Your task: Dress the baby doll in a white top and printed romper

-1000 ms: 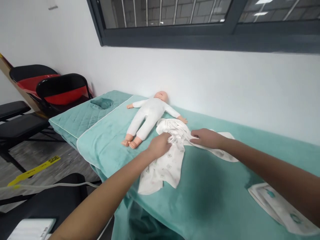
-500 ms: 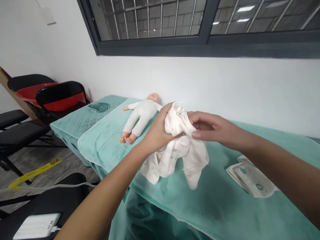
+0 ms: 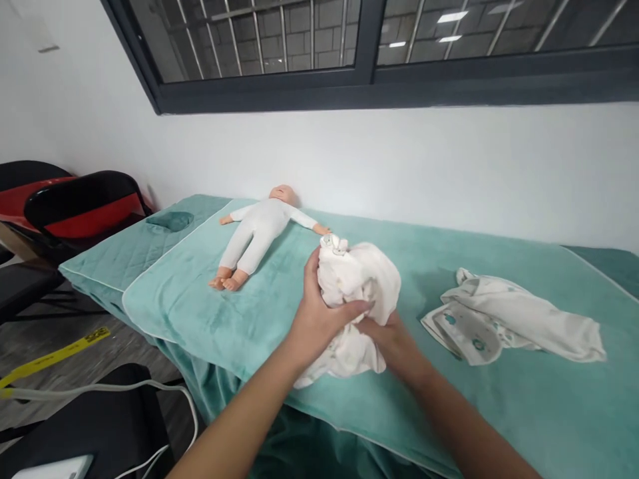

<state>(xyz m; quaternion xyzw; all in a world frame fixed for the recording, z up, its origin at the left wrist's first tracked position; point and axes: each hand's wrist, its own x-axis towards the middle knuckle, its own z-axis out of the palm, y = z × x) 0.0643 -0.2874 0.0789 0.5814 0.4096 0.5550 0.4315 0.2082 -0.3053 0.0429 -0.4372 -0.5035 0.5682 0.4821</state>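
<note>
Bunched up above the bed is a white baby garment (image 3: 344, 283) with small printed figures. My left hand (image 3: 322, 319) grips its left side, the thumb lying across the front. On the lower right, my right hand (image 3: 392, 339) is closed on the same cloth, with most of its fingers hidden behind or inside the folds. A baby doll (image 3: 262, 226) in a white suit lies on its back, head toward the wall, to the left of my hands. To the right, a second white garment (image 3: 529, 316) with green prints lies crumpled, apart from both hands.
A green velvet cover (image 3: 499, 406) spreads over the bed, which has a face hole (image 3: 172, 221) at its left end. Black chairs (image 3: 90, 206) stand at the left. A white power bank (image 3: 60, 468) and a cable rest on the near chair. The wall and a barred window rise behind.
My right hand has moved from the garment's upper right side down to its lower right. The garment is now more bunched, its hanging parts gathered up. The view has shifted right.
</note>
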